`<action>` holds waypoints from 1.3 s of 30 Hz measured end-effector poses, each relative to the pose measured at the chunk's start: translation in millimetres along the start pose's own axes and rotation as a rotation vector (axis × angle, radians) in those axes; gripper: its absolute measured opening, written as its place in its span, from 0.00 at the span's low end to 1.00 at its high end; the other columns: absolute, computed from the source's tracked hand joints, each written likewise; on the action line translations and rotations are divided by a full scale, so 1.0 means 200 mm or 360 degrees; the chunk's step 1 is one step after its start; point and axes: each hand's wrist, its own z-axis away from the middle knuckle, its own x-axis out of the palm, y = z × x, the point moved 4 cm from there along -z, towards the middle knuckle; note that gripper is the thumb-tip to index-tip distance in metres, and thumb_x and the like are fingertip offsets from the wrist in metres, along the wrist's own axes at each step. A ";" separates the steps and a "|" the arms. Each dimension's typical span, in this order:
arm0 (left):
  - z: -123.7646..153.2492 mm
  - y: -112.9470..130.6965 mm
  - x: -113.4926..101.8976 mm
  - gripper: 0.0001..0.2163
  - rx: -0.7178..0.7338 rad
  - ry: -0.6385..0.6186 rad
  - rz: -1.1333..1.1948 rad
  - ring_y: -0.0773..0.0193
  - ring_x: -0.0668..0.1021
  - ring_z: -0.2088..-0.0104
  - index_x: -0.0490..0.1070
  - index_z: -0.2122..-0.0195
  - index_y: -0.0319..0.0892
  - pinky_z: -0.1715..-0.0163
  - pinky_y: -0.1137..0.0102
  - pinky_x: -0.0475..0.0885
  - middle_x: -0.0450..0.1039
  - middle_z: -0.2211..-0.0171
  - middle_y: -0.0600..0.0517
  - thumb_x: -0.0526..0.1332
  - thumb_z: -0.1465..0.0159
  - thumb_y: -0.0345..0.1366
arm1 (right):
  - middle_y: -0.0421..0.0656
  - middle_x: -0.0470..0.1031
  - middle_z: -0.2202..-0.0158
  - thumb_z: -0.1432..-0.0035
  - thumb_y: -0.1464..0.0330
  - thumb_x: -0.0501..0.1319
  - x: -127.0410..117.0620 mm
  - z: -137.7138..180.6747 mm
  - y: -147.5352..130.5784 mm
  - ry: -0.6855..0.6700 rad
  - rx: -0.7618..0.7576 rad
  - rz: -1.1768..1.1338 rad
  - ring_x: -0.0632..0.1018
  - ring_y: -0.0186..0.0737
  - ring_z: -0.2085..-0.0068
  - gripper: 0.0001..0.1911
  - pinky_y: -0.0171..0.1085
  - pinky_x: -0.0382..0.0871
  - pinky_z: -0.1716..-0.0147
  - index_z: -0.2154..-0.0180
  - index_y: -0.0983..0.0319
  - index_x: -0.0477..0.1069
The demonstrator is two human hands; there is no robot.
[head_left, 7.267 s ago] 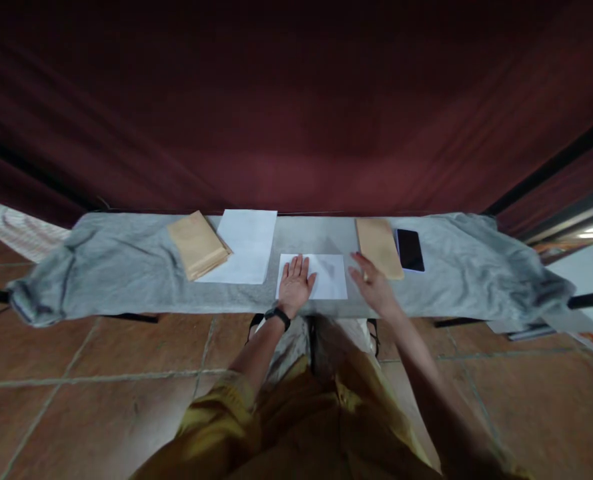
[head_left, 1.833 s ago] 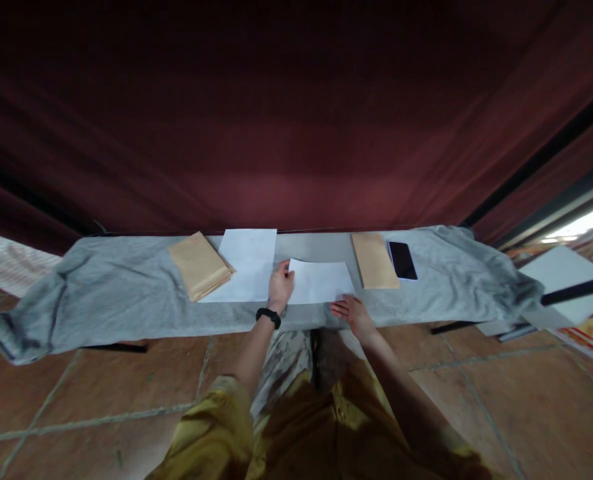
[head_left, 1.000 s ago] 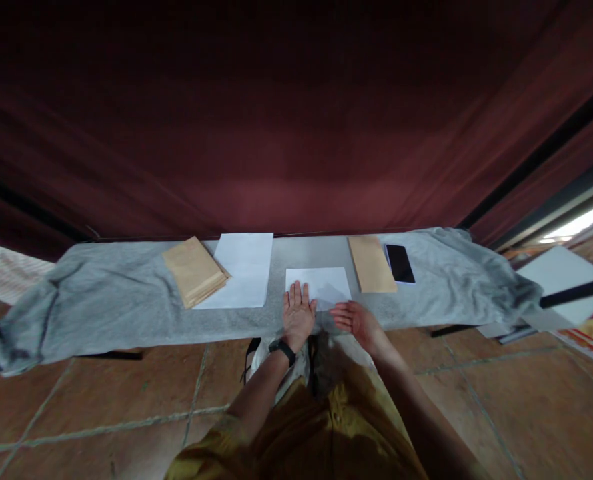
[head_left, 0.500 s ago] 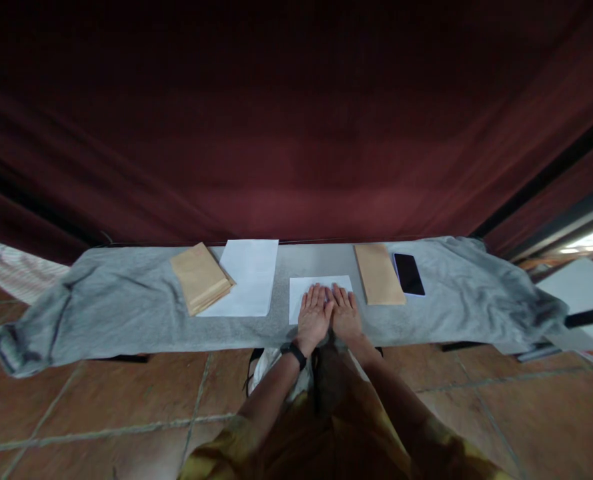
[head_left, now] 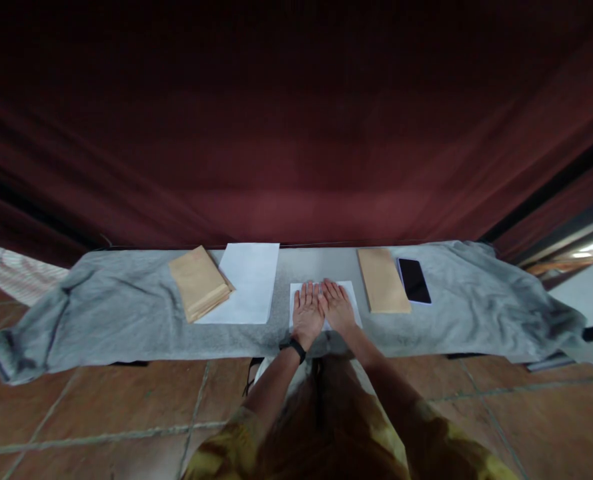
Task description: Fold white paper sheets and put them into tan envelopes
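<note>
A folded white sheet (head_left: 353, 300) lies on a narrow table draped in grey cloth (head_left: 126, 307). Both my hands press flat on it, side by side. My left hand (head_left: 307, 313), with a black watch on the wrist, has its fingers stretched out and together. My right hand (head_left: 337, 308) lies flat beside it, fingers extended and touching the left hand. Only the sheet's corners and edges show around my hands.
A stack of brown envelopes (head_left: 197, 283) and a white sheet of paper (head_left: 249, 280) lie to the left. One brown envelope (head_left: 383, 289) and a black phone (head_left: 415, 281) lie to the right. A dark red curtain (head_left: 296, 133) hangs behind; tiled floor below.
My left hand lifted and folded the sheet, then flattened on it. My right hand came from the near edge onto the sheet beside the left. Both have since slid slightly forward.
</note>
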 end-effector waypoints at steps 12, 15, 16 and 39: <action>0.07 -0.15 -0.09 0.29 -0.0211 0.0210 -0.0165 0.48 0.56 0.28 0.54 0.30 0.29 0.29 0.51 0.51 0.54 0.30 0.34 0.47 0.27 0.42 | 0.57 0.57 0.30 0.27 0.59 0.48 -0.07 0.14 0.18 0.0250 -0.0018 0.0420 0.59 0.54 0.29 0.31 0.54 0.50 0.31 0.31 0.69 0.56; 0.06 -0.05 -0.07 0.28 -0.0119 0.0228 -0.0226 0.49 0.55 0.28 0.53 0.29 0.31 0.30 0.49 0.52 0.55 0.30 0.37 0.45 0.26 0.42 | 0.59 0.61 0.31 0.27 0.61 0.47 -0.07 0.15 0.17 0.0278 -0.0044 0.0677 0.62 0.54 0.30 0.31 0.54 0.53 0.33 0.31 0.72 0.56; 0.05 0.00 -0.05 0.28 -0.0040 0.0191 -0.0232 0.51 0.55 0.28 0.53 0.29 0.33 0.30 0.50 0.53 0.55 0.30 0.39 0.44 0.26 0.42 | 0.59 0.61 0.32 0.27 0.61 0.47 -0.07 0.15 0.17 0.0272 -0.0053 0.0748 0.62 0.54 0.31 0.31 0.54 0.53 0.33 0.31 0.73 0.56; 0.05 -0.06 -0.02 0.26 0.0035 -0.0063 -0.0348 0.51 0.51 0.27 0.54 0.28 0.44 0.29 0.50 0.49 0.48 0.26 0.48 0.46 0.27 0.38 | 0.48 0.60 0.30 0.26 0.65 0.45 0.06 0.11 0.00 0.0055 -0.0181 0.0797 0.64 0.49 0.32 0.25 0.51 0.53 0.33 0.33 0.61 0.63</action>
